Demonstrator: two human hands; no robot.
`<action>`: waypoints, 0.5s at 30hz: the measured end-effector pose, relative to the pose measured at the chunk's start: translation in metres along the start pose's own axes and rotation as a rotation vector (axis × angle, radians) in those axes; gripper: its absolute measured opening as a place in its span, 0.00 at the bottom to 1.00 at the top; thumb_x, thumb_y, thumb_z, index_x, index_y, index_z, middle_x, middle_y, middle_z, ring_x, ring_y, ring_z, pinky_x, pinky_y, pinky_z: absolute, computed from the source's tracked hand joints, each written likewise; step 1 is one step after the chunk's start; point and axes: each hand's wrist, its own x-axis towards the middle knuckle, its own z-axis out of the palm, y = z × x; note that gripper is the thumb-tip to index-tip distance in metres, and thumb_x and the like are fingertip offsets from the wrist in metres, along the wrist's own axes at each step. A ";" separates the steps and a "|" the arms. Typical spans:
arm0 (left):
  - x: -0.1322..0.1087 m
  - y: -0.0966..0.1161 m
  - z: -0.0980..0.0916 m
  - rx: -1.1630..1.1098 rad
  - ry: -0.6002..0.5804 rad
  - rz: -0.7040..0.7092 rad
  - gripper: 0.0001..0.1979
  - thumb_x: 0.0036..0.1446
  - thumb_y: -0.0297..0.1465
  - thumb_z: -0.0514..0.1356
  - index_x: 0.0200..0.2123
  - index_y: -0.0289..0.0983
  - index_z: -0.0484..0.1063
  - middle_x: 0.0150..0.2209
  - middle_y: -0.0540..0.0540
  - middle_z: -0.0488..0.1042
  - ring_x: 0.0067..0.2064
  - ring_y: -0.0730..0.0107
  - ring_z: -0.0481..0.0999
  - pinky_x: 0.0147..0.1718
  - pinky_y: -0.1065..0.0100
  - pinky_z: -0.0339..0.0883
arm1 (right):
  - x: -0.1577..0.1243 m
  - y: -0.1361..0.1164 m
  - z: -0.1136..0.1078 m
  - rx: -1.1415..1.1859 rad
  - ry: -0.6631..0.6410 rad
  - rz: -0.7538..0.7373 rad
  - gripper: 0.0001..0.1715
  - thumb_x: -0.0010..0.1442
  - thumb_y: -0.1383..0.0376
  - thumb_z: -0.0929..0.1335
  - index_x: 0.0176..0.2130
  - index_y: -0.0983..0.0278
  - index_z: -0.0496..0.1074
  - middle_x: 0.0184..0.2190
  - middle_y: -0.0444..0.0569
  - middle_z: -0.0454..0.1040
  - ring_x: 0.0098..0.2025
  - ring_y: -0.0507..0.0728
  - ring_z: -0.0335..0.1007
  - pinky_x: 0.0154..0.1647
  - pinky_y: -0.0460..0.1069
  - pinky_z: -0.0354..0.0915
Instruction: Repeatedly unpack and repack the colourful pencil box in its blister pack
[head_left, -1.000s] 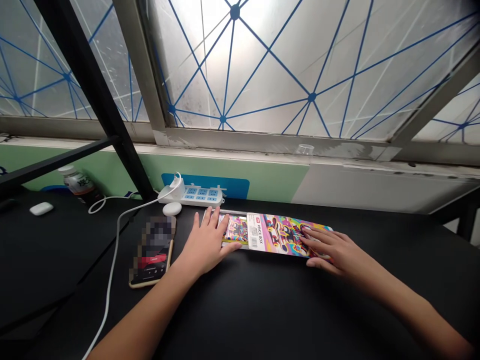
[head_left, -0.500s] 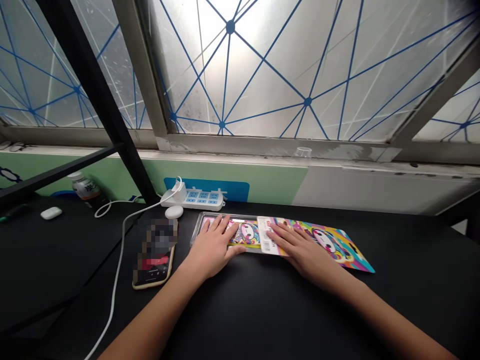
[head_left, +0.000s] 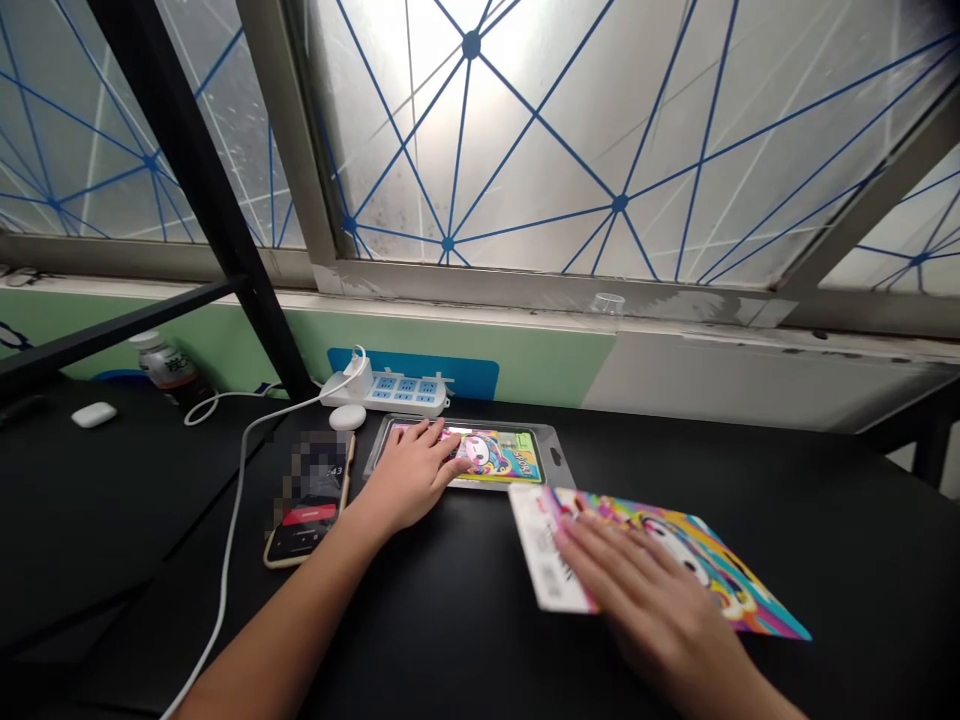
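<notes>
My left hand (head_left: 412,475) lies with spread fingers on the left part of a clear plastic blister pack (head_left: 559,455). Inside the pack is a brightly printed cartoon piece (head_left: 517,458), partly covered by those fingers. Nearer to me, my right hand (head_left: 645,580) has its fingers stretched over a colourful cardboard backing card (head_left: 750,580) with a white barcode end. Its thumb is hidden, seemingly under the card. The card is apart from most of the pack, its far left corner overlapping the pack's near edge in view.
Left of the pack are a phone (head_left: 311,510) and a white round case (head_left: 347,417). A white power strip (head_left: 405,393) stands by the wall, its cable (head_left: 240,510) running toward me. A bottle (head_left: 172,370) and a white earbud case (head_left: 94,414) are farther left, beyond a black metal frame (head_left: 225,250).
My right hand has drawn the backing card toward me and off the blister pack, uncovering the pack's right end. My left hand has stayed on the pack.
</notes>
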 end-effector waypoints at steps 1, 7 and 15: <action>0.001 0.003 0.000 0.004 0.005 0.007 0.26 0.71 0.48 0.42 0.61 0.46 0.69 0.66 0.41 0.65 0.65 0.48 0.64 0.58 0.45 0.57 | 0.005 -0.017 0.001 0.010 -0.019 -0.065 0.40 0.64 0.70 0.59 0.71 0.56 0.49 0.63 0.48 0.68 0.61 0.65 0.68 0.55 0.59 0.69; 0.004 0.021 0.005 0.036 0.047 0.057 0.21 0.72 0.42 0.45 0.60 0.48 0.68 0.64 0.43 0.67 0.63 0.53 0.65 0.57 0.49 0.59 | 0.063 -0.079 0.043 0.099 -0.044 -0.152 0.26 0.67 0.63 0.61 0.62 0.67 0.66 0.57 0.60 0.74 0.57 0.70 0.71 0.51 0.63 0.70; 0.009 0.018 0.008 0.055 0.004 0.065 0.23 0.71 0.43 0.46 0.62 0.44 0.66 0.66 0.40 0.63 0.65 0.50 0.62 0.59 0.47 0.57 | 0.133 -0.053 0.092 0.331 0.022 -0.165 0.13 0.66 0.70 0.63 0.40 0.62 0.77 0.39 0.51 0.81 0.43 0.58 0.76 0.53 0.55 0.67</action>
